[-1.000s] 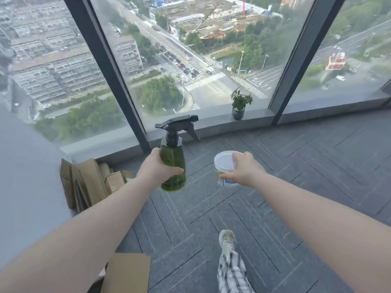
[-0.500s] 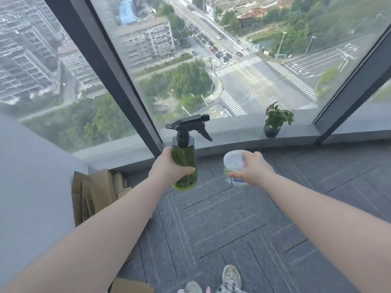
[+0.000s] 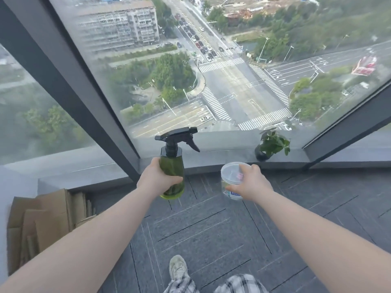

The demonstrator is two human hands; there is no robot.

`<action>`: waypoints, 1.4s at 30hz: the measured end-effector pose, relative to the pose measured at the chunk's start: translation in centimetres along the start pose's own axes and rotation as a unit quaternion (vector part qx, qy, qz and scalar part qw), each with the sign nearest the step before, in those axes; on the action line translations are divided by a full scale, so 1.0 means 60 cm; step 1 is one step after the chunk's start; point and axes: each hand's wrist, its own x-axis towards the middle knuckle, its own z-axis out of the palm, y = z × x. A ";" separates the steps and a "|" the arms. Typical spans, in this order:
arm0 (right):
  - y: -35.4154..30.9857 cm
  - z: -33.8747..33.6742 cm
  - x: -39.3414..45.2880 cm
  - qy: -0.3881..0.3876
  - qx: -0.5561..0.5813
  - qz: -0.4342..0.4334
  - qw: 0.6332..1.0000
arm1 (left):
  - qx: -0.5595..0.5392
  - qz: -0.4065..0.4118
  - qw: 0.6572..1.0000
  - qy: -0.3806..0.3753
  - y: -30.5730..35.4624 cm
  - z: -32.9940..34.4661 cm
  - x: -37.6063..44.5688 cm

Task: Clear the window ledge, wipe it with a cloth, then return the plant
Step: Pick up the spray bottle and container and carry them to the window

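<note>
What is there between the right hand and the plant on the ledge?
Nothing in the head view: only bare carpet and ledge edge separate the right hand, gripping a clear jar, from the plant.

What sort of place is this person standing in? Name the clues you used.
Probably an upper floor of a high-rise office: floor-to-ceiling windows look far down onto a road junction, grey carpet tiles cover the floor, and flattened cardboard boxes lean by the wall.

Your hands, held out before the ledge [image 3: 211, 158].
Bottle [image 3: 171, 172] in your left hand [image 3: 155, 179], tub [image 3: 232, 180] in your right hand [image 3: 252, 182]; plant [image 3: 271, 144] on the ledge, right; cardboard [image 3: 42, 225] on the floor, left.
</note>
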 end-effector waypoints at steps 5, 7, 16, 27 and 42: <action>-0.028 0.017 0.106 -0.015 -0.003 -0.005 1.000 | 0.014 -0.022 1.000 0.016 0.000 0.017 0.098; -0.032 0.035 0.148 -0.025 -0.002 -0.009 1.000 | 0.025 -0.029 0.999 0.023 -0.005 0.032 0.134; 0.004 0.181 0.350 -0.033 -0.025 -0.031 0.999 | 0.000 -0.050 0.997 0.056 -0.068 0.180 0.308; 0.048 0.418 0.611 0.010 -0.016 -0.044 0.999 | -0.047 -0.065 0.992 0.092 -0.218 0.386 0.551; 0.092 0.554 0.842 0.070 0.021 -0.043 0.996 | -0.081 -0.019 0.984 0.155 -0.299 0.517 0.764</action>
